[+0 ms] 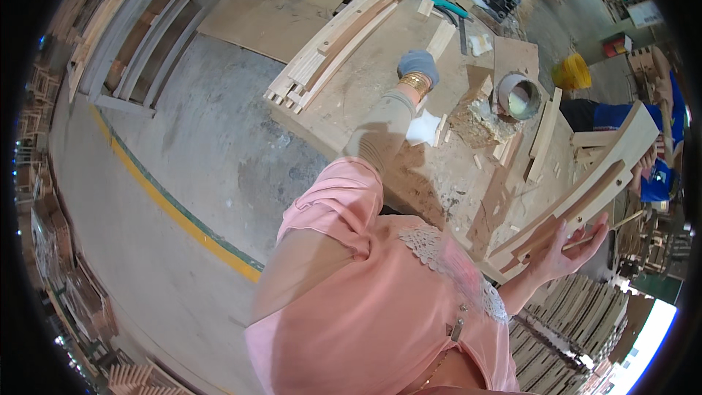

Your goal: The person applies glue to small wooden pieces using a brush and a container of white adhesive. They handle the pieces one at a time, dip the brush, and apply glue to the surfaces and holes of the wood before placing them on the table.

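Note:
My left hand (pixel 419 69), in a grey glove, reaches far over the workbench (pixel 365 117). Its fingers look closed at the near end of a pale wooden strip (pixel 441 39), though the grip itself is mostly hidden. At the right, my bare right hand (pixel 578 250) holds a thin wooden stick (pixel 618 224) between thumb and fingers. Just beside that hand, a curved wooden rail assembly (pixel 603 168) with dark holes slants across the bench's right side. A round tin (pixel 502 96) with pale stuff inside stands between my two hands, next to a rough crusted block (pixel 475 115).
Several curved slats (pixel 333 40) lie stacked on the bench's far left. Near the back are a teal-handled tool (pixel 446 6) and a white lump (pixel 423 129) lies closer. Another person in blue (pixel 662 175) is beside the rail's far end. A yellow bucket (pixel 572 72) stands beyond.

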Tool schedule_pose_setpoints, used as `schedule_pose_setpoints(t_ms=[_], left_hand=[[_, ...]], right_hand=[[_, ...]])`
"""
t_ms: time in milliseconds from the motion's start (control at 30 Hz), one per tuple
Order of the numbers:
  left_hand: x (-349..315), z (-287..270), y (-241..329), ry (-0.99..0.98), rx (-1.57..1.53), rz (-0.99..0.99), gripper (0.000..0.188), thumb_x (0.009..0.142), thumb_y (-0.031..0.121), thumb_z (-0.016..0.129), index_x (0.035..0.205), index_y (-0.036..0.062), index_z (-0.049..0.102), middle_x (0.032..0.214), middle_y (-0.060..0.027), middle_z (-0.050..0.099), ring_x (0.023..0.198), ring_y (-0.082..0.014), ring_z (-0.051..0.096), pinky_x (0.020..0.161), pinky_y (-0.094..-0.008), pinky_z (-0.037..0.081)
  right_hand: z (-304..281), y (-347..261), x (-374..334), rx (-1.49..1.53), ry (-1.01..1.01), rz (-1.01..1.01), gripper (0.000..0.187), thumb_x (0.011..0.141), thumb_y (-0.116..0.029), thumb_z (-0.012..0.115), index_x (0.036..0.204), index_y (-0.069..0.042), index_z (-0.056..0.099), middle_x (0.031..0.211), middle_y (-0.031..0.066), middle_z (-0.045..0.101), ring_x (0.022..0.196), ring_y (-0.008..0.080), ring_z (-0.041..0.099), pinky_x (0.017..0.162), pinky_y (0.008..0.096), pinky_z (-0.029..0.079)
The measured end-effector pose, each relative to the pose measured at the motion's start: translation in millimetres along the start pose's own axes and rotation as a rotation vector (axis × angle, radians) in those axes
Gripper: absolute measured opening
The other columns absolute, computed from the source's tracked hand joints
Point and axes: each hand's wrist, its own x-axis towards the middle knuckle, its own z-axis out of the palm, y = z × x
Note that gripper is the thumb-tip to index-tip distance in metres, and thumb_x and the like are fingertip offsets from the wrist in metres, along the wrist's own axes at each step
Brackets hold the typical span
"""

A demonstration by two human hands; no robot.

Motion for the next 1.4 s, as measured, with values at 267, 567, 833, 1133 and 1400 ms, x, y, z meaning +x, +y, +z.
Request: schedule_pose_setpoints(t_ms=[267, 567, 833, 1133, 1400], left_hand=[[-7, -36, -20, 0.194, 0.023, 0.001, 0.028, 0.066, 0.024, 0.063, 0.089, 0.0088, 0.067, 0.094, -0.0144, 0.063, 0.088, -0.0300, 0.062, 0.074, -0.0376, 0.050], [-30, -33, -58, 0.490, 0.125, 0.411, 0.041, 0.069, 0.027, 0.061, 0.105, 0.0094, 0.052, 0.101, -0.0157, 0.050, 0.098, -0.0323, 0.049, 0.081, -0.0426, 0.041], [-72, 16, -41, 0.314, 0.251, 0.415, 0.033, 0.070, 0.034, 0.057, 0.094, 0.0107, 0.057, 0.097, -0.0131, 0.054, 0.097, -0.0308, 0.049, 0.077, -0.0454, 0.037], [-36, -4, -52, 0.460, 0.297, 0.221, 0.036, 0.076, 0.035, 0.053, 0.102, 0.0108, 0.059, 0.100, -0.0103, 0.057, 0.096, -0.0298, 0.052, 0.075, -0.0465, 0.040], [-84, 34, -33, 0.292, 0.212, 0.419, 0.042, 0.074, 0.039, 0.057, 0.105, 0.0112, 0.059, 0.108, -0.0134, 0.054, 0.102, -0.0355, 0.049, 0.081, -0.0456, 0.041]], right_hand=[[-5, 3, 3, -0.101, 0.001, 0.000, 0.072, 0.071, 0.006, 0.064, 0.134, -0.004, 0.029, 0.138, 0.0132, 0.035, 0.121, 0.0171, 0.038, 0.095, 0.0296, 0.031], [-9, 17, 10, -0.030, 0.029, -0.038, 0.077, 0.067, 0.008, 0.065, 0.134, -0.005, 0.030, 0.136, 0.0141, 0.036, 0.106, 0.0147, 0.047, 0.075, 0.0211, 0.042], [-14, 25, 1, -0.053, 0.025, 0.033, 0.083, 0.063, 0.010, 0.066, 0.135, -0.005, 0.028, 0.138, 0.0154, 0.033, 0.096, 0.0169, 0.050, 0.068, 0.0211, 0.045], [-38, 40, -21, -0.137, 0.053, 0.137, 0.082, 0.063, 0.007, 0.068, 0.134, 0.002, 0.027, 0.137, 0.0164, 0.033, 0.096, 0.0171, 0.053, 0.070, 0.0251, 0.053], [-52, 66, -51, -0.205, 0.047, 0.307, 0.079, 0.064, 0.004, 0.068, 0.134, -0.002, 0.031, 0.129, 0.0111, 0.043, 0.093, 0.0138, 0.053, 0.064, 0.0234, 0.052]])
